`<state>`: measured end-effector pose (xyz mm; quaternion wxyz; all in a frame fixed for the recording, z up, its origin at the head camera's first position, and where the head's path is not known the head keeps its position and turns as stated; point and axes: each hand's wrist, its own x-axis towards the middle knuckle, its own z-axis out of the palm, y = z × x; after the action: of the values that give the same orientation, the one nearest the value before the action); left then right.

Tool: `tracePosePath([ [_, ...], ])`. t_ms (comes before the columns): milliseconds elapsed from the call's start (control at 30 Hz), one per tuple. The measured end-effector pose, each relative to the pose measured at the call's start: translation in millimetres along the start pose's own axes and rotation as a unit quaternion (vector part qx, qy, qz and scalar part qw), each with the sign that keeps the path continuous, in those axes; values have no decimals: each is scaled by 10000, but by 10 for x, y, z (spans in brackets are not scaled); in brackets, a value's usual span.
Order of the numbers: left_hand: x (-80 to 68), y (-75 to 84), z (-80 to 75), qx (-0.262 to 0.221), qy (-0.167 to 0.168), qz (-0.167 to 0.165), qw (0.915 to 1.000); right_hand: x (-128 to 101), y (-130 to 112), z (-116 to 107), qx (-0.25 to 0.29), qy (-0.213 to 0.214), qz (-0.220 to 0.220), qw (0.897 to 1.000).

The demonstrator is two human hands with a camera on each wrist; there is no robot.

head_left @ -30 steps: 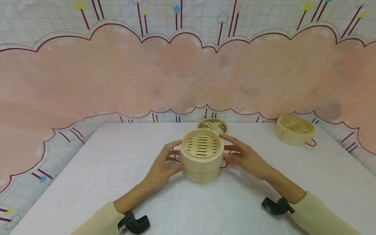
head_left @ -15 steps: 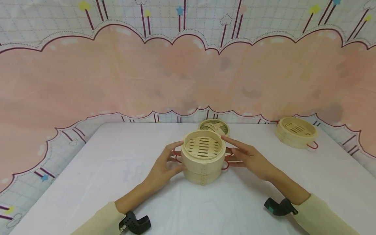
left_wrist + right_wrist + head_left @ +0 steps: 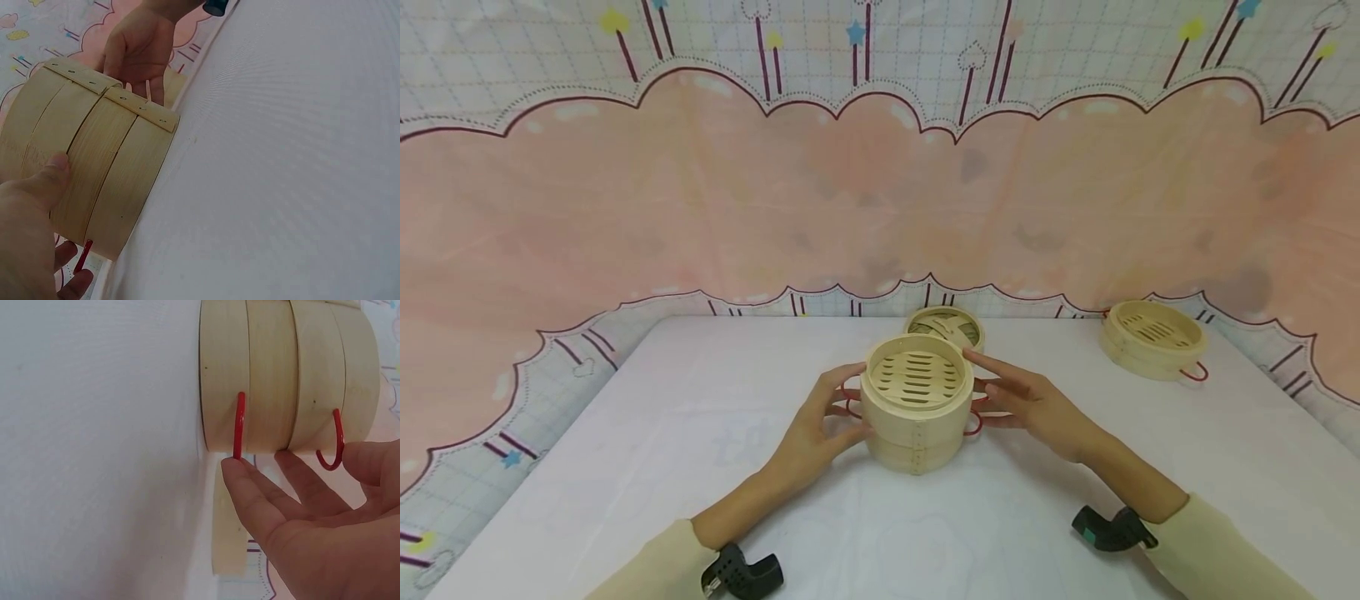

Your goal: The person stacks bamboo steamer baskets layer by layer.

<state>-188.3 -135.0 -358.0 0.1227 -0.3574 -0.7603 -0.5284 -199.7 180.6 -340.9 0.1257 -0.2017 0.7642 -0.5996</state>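
Two round, pale bamboo steamer baskets (image 3: 914, 404) are seen stacked one on the other near the middle of a white, cloth-covered table (image 3: 662, 433). The upper tier's slatted floor is exposed, a stitched overlap seam runs down the smooth banded wall, and thin red wire loop handles (image 3: 238, 425) project from both sides. The stack is flanked by both hands. The left hand (image 3: 814, 427) is laid against the left wall, its thumb pressed flat on the bamboo and its fingers extended near the red loops. The right hand (image 3: 1028, 403) is held open at the right side, fingers straight, with one fingertip (image 3: 232, 466) touching the lower red loop; nothing is gripped by it.

Just behind the stack lies a round woven bamboo lid (image 3: 946, 326), partly hidden by the upper rim. A third slatted bamboo basket (image 3: 1153, 337) with a red handle stands well apart at the table's far right. The table is backed by a pink scalloped cartoon cloth (image 3: 700, 183).
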Motion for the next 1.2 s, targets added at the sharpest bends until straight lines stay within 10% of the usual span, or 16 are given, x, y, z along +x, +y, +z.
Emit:
tracePosePath([
  [733, -39, -10, 24, 13, 56, 93, 9999, -22, 24, -28, -394, -1, -69, 9992],
  [1200, -55, -42, 45, 65, 56, 113, 9999, -106, 29, -558, -1282, 1551, -831, 9760],
])
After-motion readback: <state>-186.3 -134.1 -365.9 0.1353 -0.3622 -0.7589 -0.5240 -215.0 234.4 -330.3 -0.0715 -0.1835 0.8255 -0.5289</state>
